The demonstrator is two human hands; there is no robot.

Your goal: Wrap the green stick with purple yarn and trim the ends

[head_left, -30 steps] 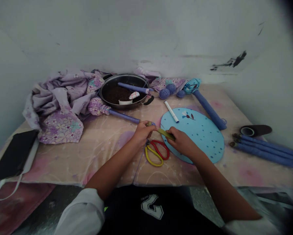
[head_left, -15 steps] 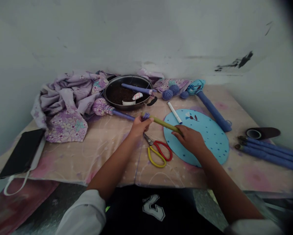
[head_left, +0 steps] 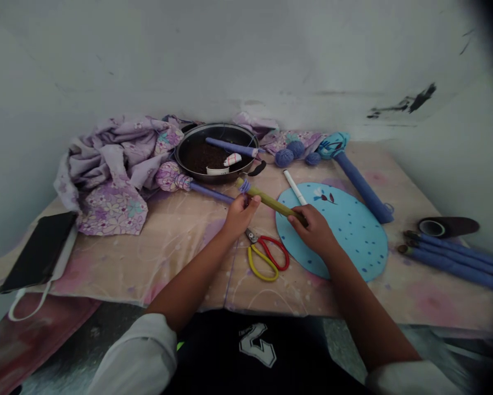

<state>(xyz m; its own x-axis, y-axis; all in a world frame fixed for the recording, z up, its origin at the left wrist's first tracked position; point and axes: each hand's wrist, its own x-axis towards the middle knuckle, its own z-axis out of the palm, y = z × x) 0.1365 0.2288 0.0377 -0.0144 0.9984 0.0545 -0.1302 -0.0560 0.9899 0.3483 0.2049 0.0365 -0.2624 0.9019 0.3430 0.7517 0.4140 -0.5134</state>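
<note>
A green stick (head_left: 275, 205) slants above the table, with several turns of purple yarn (head_left: 244, 186) around its far left end. My right hand (head_left: 312, 227) is closed around the stick's near right end. Just below the wound end, my left hand (head_left: 238, 215) is pinched, seemingly on the yarn; its fingertips are partly hidden. A thin yarn strand (head_left: 229, 277) runs from below that hand to the table's front edge. Scissors (head_left: 268, 258) with red and yellow handles lie beneath the hands. Under my right hand is a blue dotted oval sheet (head_left: 349, 236).
Behind stands a black pan (head_left: 217, 178) of dark material, with a purple-wrapped stick across it. Nearby are yarn balls (head_left: 284, 158), a white marker (head_left: 295, 187) and a cloth-headed stick (head_left: 364, 186). Purple-wrapped sticks (head_left: 456, 263) lie right; floral cloth (head_left: 110, 170) and a black device (head_left: 40, 249) lie left.
My left hand has shifted slightly down off the stick, exposing more of its wound end. The yarn turns show more clearly. My right hand keeps its hold on the stick.
</note>
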